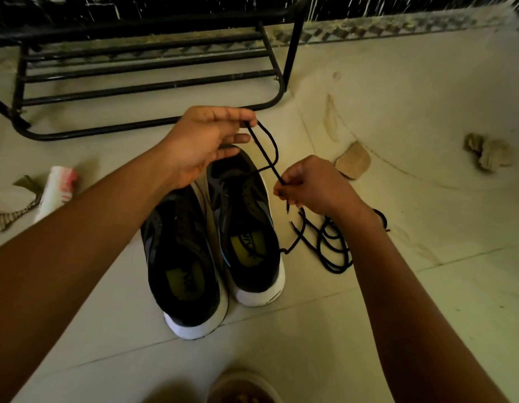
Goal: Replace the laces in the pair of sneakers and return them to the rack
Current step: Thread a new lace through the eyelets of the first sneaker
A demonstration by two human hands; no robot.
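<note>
The left hand (211, 141) pinches the black lace (264, 153) at its fingertips and the right hand (307, 187) clenches its other end, stretching it taut over the pair of sneakers (246, 266) standing on the floor before the rack (293, 53), apparently to even both lengths

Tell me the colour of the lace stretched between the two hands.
The lace is black; head view.

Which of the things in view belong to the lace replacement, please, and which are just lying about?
For the job: pair of sneakers, black lace held by left hand and right hand, loose laces on the floor, rack.
Lying about: tan wedge, crumpled rag, white-and-red packet.
</note>
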